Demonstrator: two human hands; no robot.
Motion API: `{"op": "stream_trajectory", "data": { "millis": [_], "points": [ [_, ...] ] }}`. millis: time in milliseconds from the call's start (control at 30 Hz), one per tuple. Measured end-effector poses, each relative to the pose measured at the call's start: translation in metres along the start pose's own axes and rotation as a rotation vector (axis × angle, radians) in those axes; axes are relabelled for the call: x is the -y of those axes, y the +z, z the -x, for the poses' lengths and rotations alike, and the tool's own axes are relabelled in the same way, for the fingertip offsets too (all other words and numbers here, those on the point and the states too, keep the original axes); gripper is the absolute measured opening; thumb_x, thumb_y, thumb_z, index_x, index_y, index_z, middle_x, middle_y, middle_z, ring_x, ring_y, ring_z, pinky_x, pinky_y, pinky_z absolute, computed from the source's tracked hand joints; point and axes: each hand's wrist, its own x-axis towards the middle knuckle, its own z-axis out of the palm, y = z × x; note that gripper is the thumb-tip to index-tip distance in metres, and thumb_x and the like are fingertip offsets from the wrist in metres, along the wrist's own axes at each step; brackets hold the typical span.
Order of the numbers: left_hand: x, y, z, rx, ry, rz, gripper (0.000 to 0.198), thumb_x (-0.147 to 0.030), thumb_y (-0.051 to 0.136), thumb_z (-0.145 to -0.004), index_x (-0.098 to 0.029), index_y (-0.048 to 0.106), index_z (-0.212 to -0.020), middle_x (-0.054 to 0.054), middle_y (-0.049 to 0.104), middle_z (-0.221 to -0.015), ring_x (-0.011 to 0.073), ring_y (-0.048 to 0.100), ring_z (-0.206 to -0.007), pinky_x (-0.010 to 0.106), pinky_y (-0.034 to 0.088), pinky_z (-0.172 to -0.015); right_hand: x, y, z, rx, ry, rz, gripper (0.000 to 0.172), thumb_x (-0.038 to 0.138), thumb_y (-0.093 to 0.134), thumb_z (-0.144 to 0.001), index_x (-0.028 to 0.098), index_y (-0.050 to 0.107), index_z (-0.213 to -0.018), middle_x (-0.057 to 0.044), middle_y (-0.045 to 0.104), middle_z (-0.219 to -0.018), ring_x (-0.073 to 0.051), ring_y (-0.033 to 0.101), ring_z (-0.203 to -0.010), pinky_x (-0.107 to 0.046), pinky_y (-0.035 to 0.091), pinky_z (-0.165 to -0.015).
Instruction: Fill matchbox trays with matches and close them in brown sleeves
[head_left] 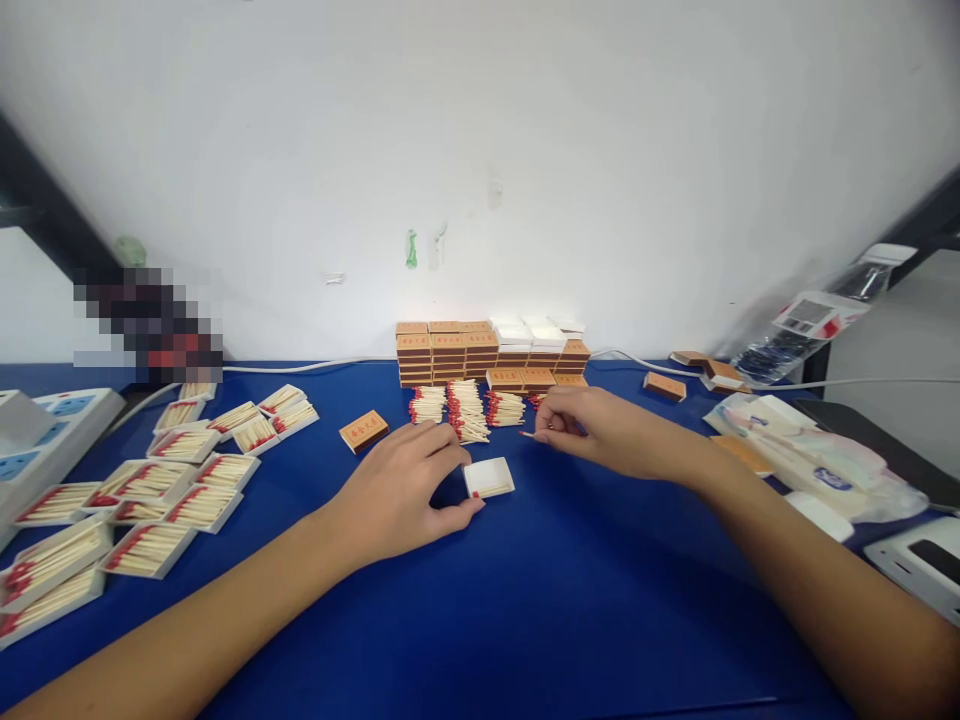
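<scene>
A small white matchbox tray (491, 470) lies on the blue table with a match or two along its near side. My left hand (405, 480) holds its left end between thumb and fingers. Just right of the tray, my right hand (577, 425) pinches a match (528, 434), its red head pointing left. Beyond the tray, loose red-headed matches (466, 410) lie in several piles; my right hand partly hides the rightmost one. A closed orange matchbox (364, 431) rests left of the piles, near my left hand.
Stacked matchboxes (450, 352) with white trays (525, 335) on top stand against the wall. Several match-filled trays (154, 550) cover the left side, beside a power strip (67, 420). At right are a tissue pack (825, 460), a leaning bottle (817, 315) and loose matchboxes (664, 387).
</scene>
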Motion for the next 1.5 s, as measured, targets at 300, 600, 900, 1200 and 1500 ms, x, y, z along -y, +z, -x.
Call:
{"op": "stream_trajectory", "data": {
  "millis": [300,600,900,1200,1500],
  "points": [
    [-0.003,-0.001,0.0,-0.008,0.029,-0.002,0.022,-0.035,0.074,-0.09,-0.016,0.071,-0.102,0.007,0.07,-0.098,0.0263,0.067,-0.092,0.043,0.056,-0.083,0.052,0.038,0.004,0.006,-0.165,0.069,0.014,0.022,0.056,-0.103,0.02,0.067,-0.095,-0.007,0.068,-0.101,-0.018,0.063,-0.081,-0.03,0.044,-0.069],
    [-0.001,0.001,0.0,0.004,0.009,0.055,0.023,-0.036,0.073,-0.092,-0.017,0.072,-0.105,0.006,0.069,-0.098,0.0241,0.068,-0.092,0.041,0.056,-0.083,-0.001,0.0,-0.006,-0.242,-0.029,0.04,0.016,0.029,0.063,-0.099,0.021,0.073,-0.091,-0.004,0.067,-0.083,-0.017,0.059,-0.072,-0.03,0.043,-0.066],
    [0.002,0.002,0.0,0.032,-0.004,0.057,0.025,-0.038,0.073,-0.092,-0.017,0.072,-0.107,0.006,0.07,-0.101,0.0246,0.068,-0.095,0.041,0.057,-0.086,-0.009,0.042,-0.022,-0.165,-0.067,0.129,0.013,0.02,0.055,-0.103,0.019,0.067,-0.097,-0.007,0.063,-0.097,-0.019,0.06,-0.083,-0.031,0.046,-0.073],
    [0.005,0.0,0.0,0.018,-0.008,0.055,0.025,-0.038,0.072,-0.093,-0.017,0.072,-0.106,0.007,0.071,-0.1,0.0241,0.069,-0.094,0.039,0.057,-0.082,-0.006,0.029,-0.012,-0.104,-0.072,0.16,0.015,0.024,0.051,-0.106,0.019,0.063,-0.101,-0.008,0.062,-0.102,-0.019,0.059,-0.082,-0.031,0.047,-0.074],
    [0.005,-0.002,-0.001,0.012,-0.044,0.025,0.024,-0.039,0.072,-0.093,-0.018,0.071,-0.104,0.007,0.071,-0.1,0.0247,0.069,-0.094,0.039,0.058,-0.083,0.036,0.029,0.0,-0.138,-0.159,0.221,0.01,0.021,0.053,-0.107,0.019,0.062,-0.102,-0.006,0.065,-0.104,-0.018,0.066,-0.082,-0.03,0.048,-0.07]
  ]
}}
